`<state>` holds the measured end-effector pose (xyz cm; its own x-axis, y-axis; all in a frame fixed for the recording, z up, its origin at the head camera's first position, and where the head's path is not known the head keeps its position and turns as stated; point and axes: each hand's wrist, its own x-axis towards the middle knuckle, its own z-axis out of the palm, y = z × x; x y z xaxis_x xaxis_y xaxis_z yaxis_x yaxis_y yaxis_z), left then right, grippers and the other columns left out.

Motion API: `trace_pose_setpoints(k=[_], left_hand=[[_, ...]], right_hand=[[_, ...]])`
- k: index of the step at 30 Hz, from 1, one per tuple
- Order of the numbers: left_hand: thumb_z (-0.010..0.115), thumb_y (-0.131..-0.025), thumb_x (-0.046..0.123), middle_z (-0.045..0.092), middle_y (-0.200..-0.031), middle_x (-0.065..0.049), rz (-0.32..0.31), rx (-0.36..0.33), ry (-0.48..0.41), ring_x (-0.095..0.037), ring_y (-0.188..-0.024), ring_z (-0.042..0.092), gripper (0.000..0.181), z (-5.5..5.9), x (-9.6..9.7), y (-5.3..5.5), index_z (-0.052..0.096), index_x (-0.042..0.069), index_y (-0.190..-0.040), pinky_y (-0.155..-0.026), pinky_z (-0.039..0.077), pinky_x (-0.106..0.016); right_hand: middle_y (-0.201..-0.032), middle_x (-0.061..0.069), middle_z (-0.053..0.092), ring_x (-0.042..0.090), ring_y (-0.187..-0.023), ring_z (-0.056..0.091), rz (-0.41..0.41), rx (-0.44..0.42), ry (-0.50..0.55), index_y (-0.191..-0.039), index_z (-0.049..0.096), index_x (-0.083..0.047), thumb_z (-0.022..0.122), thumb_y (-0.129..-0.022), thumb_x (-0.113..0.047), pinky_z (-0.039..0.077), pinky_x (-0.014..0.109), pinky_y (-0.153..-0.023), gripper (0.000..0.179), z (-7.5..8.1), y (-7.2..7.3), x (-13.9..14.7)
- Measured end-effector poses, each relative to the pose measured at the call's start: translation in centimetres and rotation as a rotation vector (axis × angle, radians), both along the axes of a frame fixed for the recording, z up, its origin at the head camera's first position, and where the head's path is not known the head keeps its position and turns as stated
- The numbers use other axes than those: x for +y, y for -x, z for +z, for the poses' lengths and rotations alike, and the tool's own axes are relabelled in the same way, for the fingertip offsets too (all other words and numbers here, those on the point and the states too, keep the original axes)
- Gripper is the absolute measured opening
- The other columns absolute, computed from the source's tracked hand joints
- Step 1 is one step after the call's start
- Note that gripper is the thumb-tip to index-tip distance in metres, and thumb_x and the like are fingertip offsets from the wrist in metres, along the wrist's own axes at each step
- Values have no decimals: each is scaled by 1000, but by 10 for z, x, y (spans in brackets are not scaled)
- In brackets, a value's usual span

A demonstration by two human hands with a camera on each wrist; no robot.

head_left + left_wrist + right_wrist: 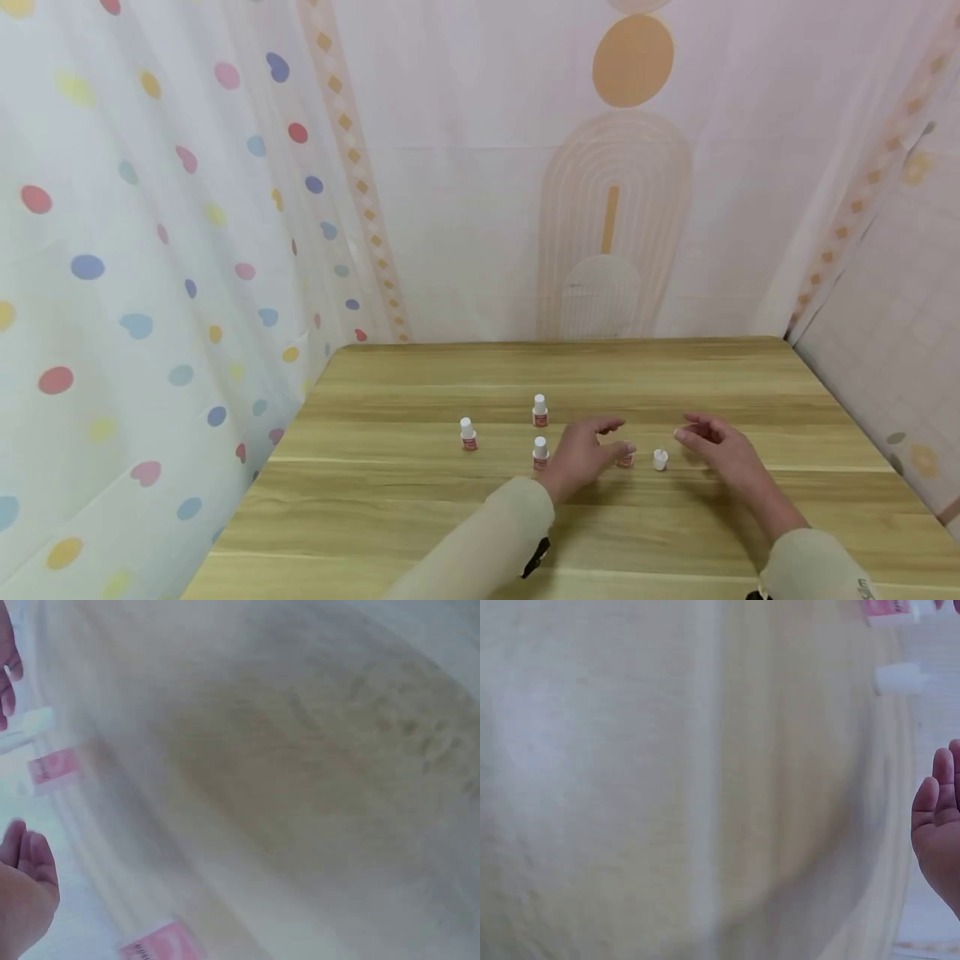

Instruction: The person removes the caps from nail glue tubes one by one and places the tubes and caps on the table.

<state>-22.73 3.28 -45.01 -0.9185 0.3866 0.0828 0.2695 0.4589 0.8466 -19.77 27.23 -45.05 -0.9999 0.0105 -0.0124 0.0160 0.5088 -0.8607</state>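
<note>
My left hand hovers with loosely bent fingers beside a small bottle with a pink-red label; its thumb overlaps the bottle's top in the head view. The left wrist view puts a gap between that hand and the labelled bottle. Just right of the bottle, a small white cap stands on the table, a thin stem showing at its top. My right hand is held right of the cap, fingers relaxed, nothing in them. From the right wrist, the white cap appears apart from the fingers.
Three more small bottles with white caps stand left of my hands: a far one, a left one and a near one close by my left wrist. Patterned curtains hang behind the wooden table and at its sides.
</note>
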Motion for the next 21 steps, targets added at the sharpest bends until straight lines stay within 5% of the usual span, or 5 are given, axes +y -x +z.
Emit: trace_pose_setpoints(k=[4, 11, 18, 21], left_hand=[[71, -93, 33, 63, -130, 3, -17, 37, -11, -16, -121, 57, 45, 16, -3, 0, 63, 13, -133, -96, 47, -32], [68, -95, 37, 65, -124, 4, -59, 32, -72, -11, -111, 58, 45, 44, -21, 7, 63, 16, -134, -86, 51, -26], [65, -97, 33, 68, -114, 2, -38, 59, -104, -12, -102, 61, 42, 59, -58, 17, 62, 14, -135, -76, 54, -27], [65, -98, 32, 68, -114, 0, -14, 68, -121, -16, -102, 62, 41, 67, -76, 19, 62, 14, -135, -76, 54, -30]], right_hand=[[-129, 24, 56, 29, -112, 54, -15, 49, -25, -142, 44, 7, 55, -102, -41, 47, 28, -82, 63, 13, 1, 2], [-139, 22, 49, 26, -119, 50, -40, 70, 97, -149, 38, 1, 44, -102, -55, 47, 22, -83, 73, 36, 1, -4], [-123, 13, 59, 0, -97, 55, -117, 175, 170, -143, 48, -3, 48, -102, -50, 48, 16, -76, 63, 57, 11, -32], [-121, 10, 59, -1, -95, 55, -126, 199, 235, -141, 50, -2, 50, -103, -45, 48, 16, -78, 58, 67, 17, -49]])
